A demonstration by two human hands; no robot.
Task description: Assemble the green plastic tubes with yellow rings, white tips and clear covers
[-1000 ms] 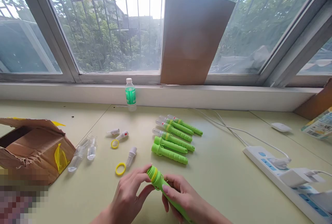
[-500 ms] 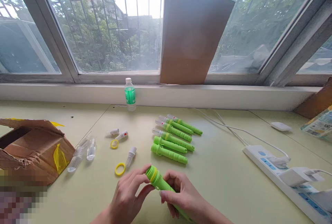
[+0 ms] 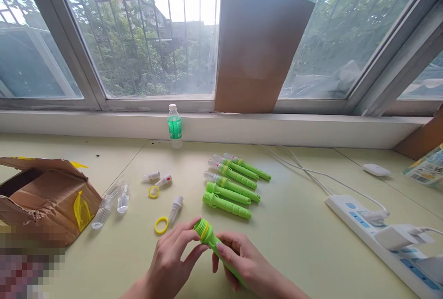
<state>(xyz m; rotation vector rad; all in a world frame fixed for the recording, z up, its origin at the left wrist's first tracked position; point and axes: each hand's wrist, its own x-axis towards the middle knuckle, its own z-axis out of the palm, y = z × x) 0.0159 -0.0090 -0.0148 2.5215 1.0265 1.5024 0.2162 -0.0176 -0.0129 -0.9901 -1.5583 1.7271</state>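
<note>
My right hand is wrapped round a green plastic handle, whose threaded end tilts up and to the left. A yellow ring sits around the handle just below the thread. With fingertips and thumb, my left hand grips that threaded end from the left. Beyond my hands lies a row of green handles, the farther ones topped with clear tubes. To the left are two loose yellow rings and several white caps with clear stems.
Ribbed clear tubes lie beside an open cardboard box on the left. At the back stands a bottle with a green label. On the right a white power strip with plugs and cables crosses the table.
My right hand has shifted its grip a little on the handle, with the thumb now lying higher along it. My left hand stays at the threaded end.
</note>
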